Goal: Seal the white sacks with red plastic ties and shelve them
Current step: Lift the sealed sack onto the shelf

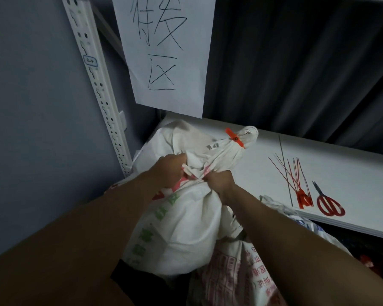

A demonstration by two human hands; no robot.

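Sack (186, 221) neck btwn L hand (168, 171), R hand (219, 181)

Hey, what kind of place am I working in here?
Probably a parcel or stock room: white metal shelving, a handwritten paper sign hung above it, tied white sacks, and a bundle of red plastic ties beside red scissors.

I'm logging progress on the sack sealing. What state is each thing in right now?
Left hand: grips the sack's gathered neck.
Right hand: pinches the same neck.
Held white sack: full, neck bunched, no tie visible.
Shelved white sack: lying on the shelf, neck sealed.
Red tie on it: fastened.
Spare red ties: loose on the shelf.
Red scissors: lying flat, blades closed.
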